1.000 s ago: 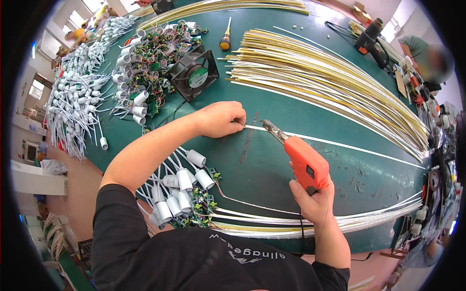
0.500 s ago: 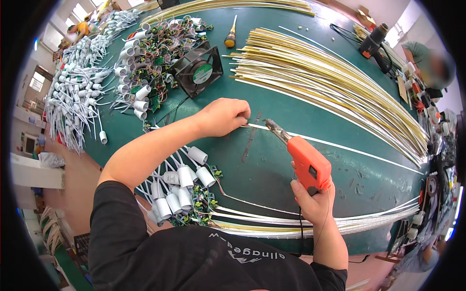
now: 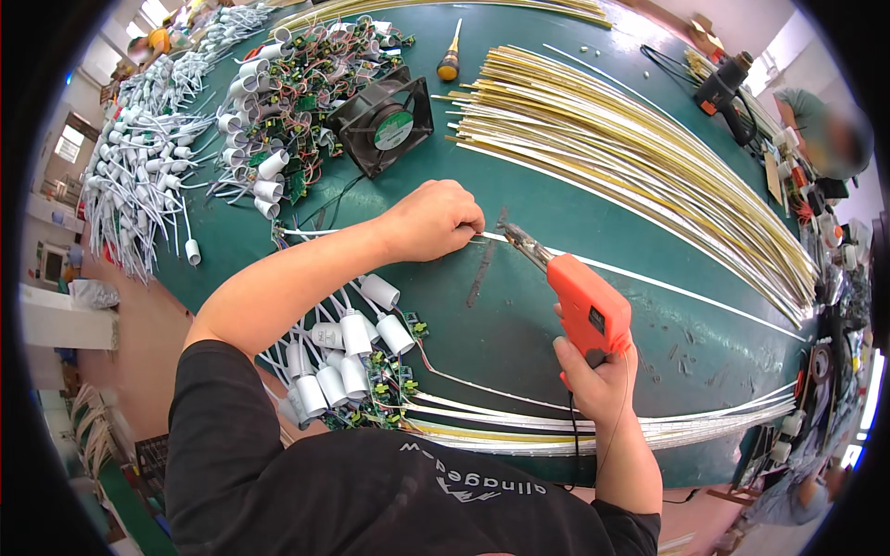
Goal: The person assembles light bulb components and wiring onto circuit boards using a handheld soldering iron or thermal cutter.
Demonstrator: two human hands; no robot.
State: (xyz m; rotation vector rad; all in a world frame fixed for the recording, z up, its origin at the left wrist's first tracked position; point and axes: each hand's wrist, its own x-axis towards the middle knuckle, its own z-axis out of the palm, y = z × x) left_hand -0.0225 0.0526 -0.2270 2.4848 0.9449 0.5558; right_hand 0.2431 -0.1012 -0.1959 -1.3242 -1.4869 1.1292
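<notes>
My left hand (image 3: 436, 222) is closed in a pinch on thin wires at the near end of a long narrow white strip (image 3: 686, 290), which runs off to the right across the table. In my right hand (image 3: 598, 382) is a red-orange soldering gun (image 3: 586, 298), gripped by its handle. Its dark metal tip points left, just above the strip's end and a little to the right of my left fingers. I cannot tell whether the tip touches the wires. My left fingertips partly hide the wire ends.
White lamp sockets (image 3: 355, 334) with green circuit boards lie below my left forearm, joined to strips (image 3: 556, 422). A black fan (image 3: 382, 125), a heap of boards (image 3: 311, 102), a screwdriver (image 3: 450, 60), a strip bundle (image 3: 603, 139) and a heat gun (image 3: 726, 88) lie beyond. Another person sits far right.
My left hand has shifted slightly right and upward, still pinching at the strip's end. The soldering gun stays nearly in place, its tip now a little closer to my left fingers.
</notes>
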